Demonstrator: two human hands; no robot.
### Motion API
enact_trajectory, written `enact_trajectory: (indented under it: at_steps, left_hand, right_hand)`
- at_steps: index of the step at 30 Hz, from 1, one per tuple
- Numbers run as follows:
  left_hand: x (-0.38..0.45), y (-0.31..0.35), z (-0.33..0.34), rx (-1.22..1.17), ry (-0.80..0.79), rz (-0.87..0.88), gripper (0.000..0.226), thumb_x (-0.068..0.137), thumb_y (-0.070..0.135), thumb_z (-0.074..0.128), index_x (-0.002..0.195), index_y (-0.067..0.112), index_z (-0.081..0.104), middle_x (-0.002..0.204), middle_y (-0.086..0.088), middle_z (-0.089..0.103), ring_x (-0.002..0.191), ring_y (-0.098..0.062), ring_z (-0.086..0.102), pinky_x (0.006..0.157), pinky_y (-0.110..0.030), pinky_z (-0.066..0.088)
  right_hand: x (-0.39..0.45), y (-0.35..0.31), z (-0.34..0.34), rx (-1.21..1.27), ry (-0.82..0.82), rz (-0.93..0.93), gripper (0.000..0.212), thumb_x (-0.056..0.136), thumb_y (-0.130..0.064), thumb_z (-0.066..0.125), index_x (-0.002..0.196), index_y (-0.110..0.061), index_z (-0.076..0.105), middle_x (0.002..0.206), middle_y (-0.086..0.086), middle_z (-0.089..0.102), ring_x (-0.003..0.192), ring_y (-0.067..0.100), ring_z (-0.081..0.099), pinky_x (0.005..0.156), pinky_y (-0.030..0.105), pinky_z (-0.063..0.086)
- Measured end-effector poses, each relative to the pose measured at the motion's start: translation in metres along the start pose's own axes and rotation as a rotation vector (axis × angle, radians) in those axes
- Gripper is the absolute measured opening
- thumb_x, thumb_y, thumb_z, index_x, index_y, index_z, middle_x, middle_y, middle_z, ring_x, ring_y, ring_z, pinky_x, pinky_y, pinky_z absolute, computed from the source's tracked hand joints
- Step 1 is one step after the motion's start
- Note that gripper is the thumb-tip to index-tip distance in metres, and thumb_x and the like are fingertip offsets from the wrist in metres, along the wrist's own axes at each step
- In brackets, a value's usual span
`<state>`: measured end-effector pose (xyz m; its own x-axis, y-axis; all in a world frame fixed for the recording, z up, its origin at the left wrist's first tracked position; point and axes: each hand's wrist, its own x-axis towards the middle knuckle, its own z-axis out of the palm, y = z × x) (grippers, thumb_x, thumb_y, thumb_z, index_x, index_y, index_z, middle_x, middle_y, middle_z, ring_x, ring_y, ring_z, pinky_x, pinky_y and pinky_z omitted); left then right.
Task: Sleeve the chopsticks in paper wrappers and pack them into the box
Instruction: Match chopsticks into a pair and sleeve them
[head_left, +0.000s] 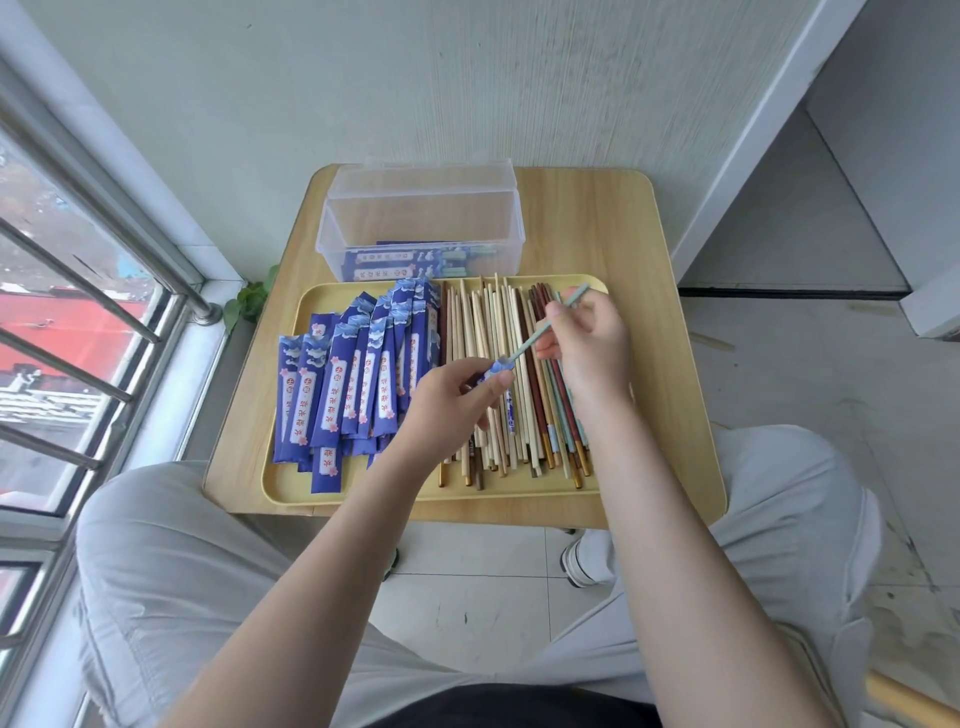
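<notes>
Head view, over a small wooden tabletop (597, 228) by a window: left hand (447, 400) curled round the mouth of a blue paper wrapper (496, 370), right hand (584, 343) pinching a pale green chopstick (545, 327) and feeding its tip into that opening, both held just above the yellow tray (363, 496). Hands apart, joined only by the stick. Tip at or just inside the mouth; how deep, impossible to tell behind the thumb. Whether one stick or a pair in the pinch, also unclear.

Likely trouble from here: tip catching on the paper edge and creasing or tearing the thin sleeve if pushed at an angle; mouth squeezed flat by too firm a grip, blocking entry; stick slipping from the fingertip pinch and dropping among the loose chopsticks (493, 364) below, scattering them. Empty wrappers (343, 384) piled on the tray's left half, near enough for a sweeping forearm to disturb. Clear plastic box (421, 228) behind the tray, lid open, a few sleeved pairs (410, 265) lying at its bottom; most of the job apparently ahead.
</notes>
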<state>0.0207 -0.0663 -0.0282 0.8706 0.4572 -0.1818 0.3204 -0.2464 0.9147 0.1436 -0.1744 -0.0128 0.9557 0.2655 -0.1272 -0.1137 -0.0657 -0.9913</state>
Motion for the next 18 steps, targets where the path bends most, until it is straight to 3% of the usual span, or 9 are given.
enact_trajectory:
  at_steps: [3, 6, 8, 12, 15, 18]
  left_hand:
    - [0.002, 0.008, 0.009, -0.143, -0.095, -0.116, 0.041, 0.101, 0.036, 0.058, 0.088, -0.002, 0.061, 0.059, -0.003, 0.056, 0.045, -0.017, 0.047, 0.051, -0.03, 0.04]
    - [0.007, 0.011, 0.015, -0.294, -0.092, -0.233, 0.044, 0.101, 0.037, 0.058, 0.103, -0.007, 0.061, 0.059, -0.007, 0.052, 0.045, -0.02, 0.039, 0.051, -0.031, 0.033]
    - [0.01, 0.011, 0.016, -0.342, -0.057, -0.287, 0.044, 0.1, 0.036, 0.06, 0.105, -0.008, 0.062, 0.061, -0.008, 0.051, 0.046, -0.02, 0.038, 0.05, -0.031, 0.033]
    - [0.015, 0.011, 0.019, -0.349, -0.036, -0.371, 0.04, 0.1, 0.033, 0.061, 0.11, -0.006, 0.063, 0.058, -0.001, 0.052, 0.044, -0.016, 0.04, 0.046, -0.027, 0.037]
    - [0.018, 0.009, 0.024, -0.355, -0.018, -0.4, 0.037, 0.1, 0.03, 0.06, 0.112, -0.005, 0.063, 0.058, -0.004, 0.051, 0.043, -0.016, 0.042, 0.044, -0.024, 0.038]
    - [0.02, 0.005, 0.028, -0.348, -0.003, -0.415, 0.031, 0.098, 0.029, 0.062, 0.112, 0.001, 0.065, 0.057, -0.004, 0.053, 0.044, -0.016, 0.046, 0.047, -0.027, 0.04]
  right_hand:
    - [-0.006, 0.007, 0.006, -0.124, -0.073, -0.063, 0.034, 0.094, -0.012, 0.066, 0.123, -0.02, 0.049, 0.087, 0.002, 0.075, 0.07, 0.007, 0.069, 0.069, 0.02, 0.054]
    - [-0.006, 0.015, 0.004, -0.306, -0.225, -0.052, 0.018, 0.094, -0.021, 0.067, 0.111, -0.02, 0.062, 0.09, -0.004, 0.073, 0.083, 0.009, 0.07, 0.08, 0.032, 0.058]
    - [-0.005, 0.015, -0.002, -0.431, -0.243, -0.068, 0.015, 0.098, -0.027, 0.06, 0.107, -0.019, 0.069, 0.096, -0.007, 0.072, 0.091, 0.008, 0.067, 0.082, 0.029, 0.055]
    - [0.004, 0.013, -0.025, -0.703, -0.058, -0.099, 0.019, 0.102, -0.024, 0.053, 0.096, -0.013, 0.067, 0.084, -0.003, 0.066, 0.073, 0.013, 0.062, 0.06, 0.025, 0.048]
    - [0.008, 0.019, -0.033, -1.013, -0.139, 0.038, 0.029, 0.101, -0.024, 0.056, 0.076, -0.009, 0.058, 0.063, 0.0, 0.053, 0.048, 0.015, 0.049, 0.043, 0.022, 0.034]
    - [0.003, 0.019, -0.028, -1.264, -0.212, 0.135, 0.018, 0.099, -0.025, 0.06, 0.09, -0.009, 0.061, 0.072, 0.003, 0.059, 0.054, 0.018, 0.055, 0.043, 0.024, 0.033]
